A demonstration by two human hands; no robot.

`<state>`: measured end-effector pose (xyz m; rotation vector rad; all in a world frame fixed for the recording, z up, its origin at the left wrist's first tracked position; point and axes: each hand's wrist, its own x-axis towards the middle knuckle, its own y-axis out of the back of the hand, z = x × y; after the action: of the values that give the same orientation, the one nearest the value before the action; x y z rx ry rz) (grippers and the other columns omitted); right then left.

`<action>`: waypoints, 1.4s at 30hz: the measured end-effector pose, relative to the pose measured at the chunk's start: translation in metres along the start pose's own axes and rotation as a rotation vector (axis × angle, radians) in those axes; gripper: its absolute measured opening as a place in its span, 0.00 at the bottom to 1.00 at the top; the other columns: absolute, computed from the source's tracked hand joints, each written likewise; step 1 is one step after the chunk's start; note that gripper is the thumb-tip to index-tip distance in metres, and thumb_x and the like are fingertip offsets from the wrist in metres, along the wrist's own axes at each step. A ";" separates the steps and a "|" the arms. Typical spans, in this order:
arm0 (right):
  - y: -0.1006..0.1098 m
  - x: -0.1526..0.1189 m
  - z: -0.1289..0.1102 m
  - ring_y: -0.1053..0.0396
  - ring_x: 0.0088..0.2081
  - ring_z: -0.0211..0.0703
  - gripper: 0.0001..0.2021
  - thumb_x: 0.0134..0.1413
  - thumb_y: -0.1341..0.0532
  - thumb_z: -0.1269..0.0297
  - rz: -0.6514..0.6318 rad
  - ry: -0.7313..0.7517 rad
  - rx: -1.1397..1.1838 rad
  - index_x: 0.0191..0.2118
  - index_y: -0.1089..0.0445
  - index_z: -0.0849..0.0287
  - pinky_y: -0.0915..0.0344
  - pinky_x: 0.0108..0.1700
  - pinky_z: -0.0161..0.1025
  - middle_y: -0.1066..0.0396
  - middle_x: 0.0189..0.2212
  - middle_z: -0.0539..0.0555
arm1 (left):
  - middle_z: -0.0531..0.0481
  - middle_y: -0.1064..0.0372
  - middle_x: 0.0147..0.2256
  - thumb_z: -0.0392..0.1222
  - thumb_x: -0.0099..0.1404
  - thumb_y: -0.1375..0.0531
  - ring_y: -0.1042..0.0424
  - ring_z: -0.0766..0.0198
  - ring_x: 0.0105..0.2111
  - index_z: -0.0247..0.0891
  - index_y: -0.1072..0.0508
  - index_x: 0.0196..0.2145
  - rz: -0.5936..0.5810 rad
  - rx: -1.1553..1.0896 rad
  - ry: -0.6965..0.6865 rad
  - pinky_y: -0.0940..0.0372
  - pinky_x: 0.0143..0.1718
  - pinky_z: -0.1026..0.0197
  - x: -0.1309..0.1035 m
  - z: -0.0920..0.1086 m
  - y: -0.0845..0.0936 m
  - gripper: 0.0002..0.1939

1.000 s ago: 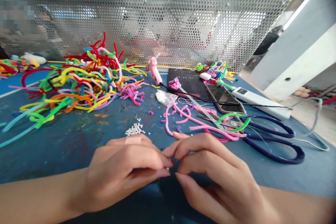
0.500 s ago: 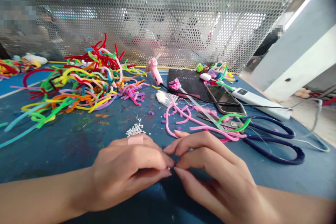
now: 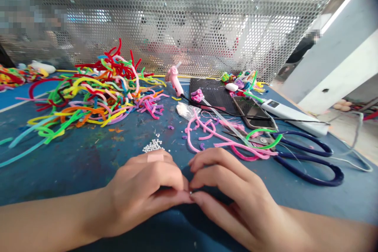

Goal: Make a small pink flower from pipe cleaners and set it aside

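Observation:
Above the near part of the table, my left hand [image 3: 147, 189] pinches a tiny silvery bead [image 3: 190, 193] between thumb and forefinger. My right hand [image 3: 236, 193] meets it there, thumb and forefinger closed at the same bead. The fingertips hide most of the bead, and I cannot see whether a thread runs through it. A light strip of tape wraps one finger of the left hand. Just beyond that hand lies a small heap of silvery-white beads [image 3: 152, 145]. Pink pipe cleaners [image 3: 206, 128] lie past my right fingers.
Large blue-handled scissors [image 3: 310, 165] lie at right, near a phone [image 3: 254, 112] and a white power bank-like device [image 3: 295, 117]. A pink glue gun [image 3: 175, 80] stands at the back. Tangled pipe cleaners [image 3: 94, 86] fill the left. A perforated metal screen [image 3: 183, 19] borders the back.
My right hand has moved slightly left, and its thumb and forefinger have closed in on the bead at my left fingertips. The things on the table lie as before.

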<state>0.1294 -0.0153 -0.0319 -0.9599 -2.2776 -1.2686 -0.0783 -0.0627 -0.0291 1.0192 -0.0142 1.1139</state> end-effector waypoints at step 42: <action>-0.004 0.000 0.005 0.34 0.26 0.31 0.04 0.53 0.36 0.68 0.057 -0.173 -0.051 0.36 0.29 0.61 0.38 0.29 0.28 0.32 0.25 0.48 | 0.59 0.29 0.32 0.29 0.62 0.42 0.28 0.68 0.32 0.46 0.45 0.36 0.262 -0.173 0.224 0.33 0.38 0.60 -0.003 -0.006 -0.012 0.15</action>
<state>0.1265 -0.0123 -0.0367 -1.1858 -2.3369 -1.2696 -0.0737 -0.0611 -0.0420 0.7478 -0.0647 1.4359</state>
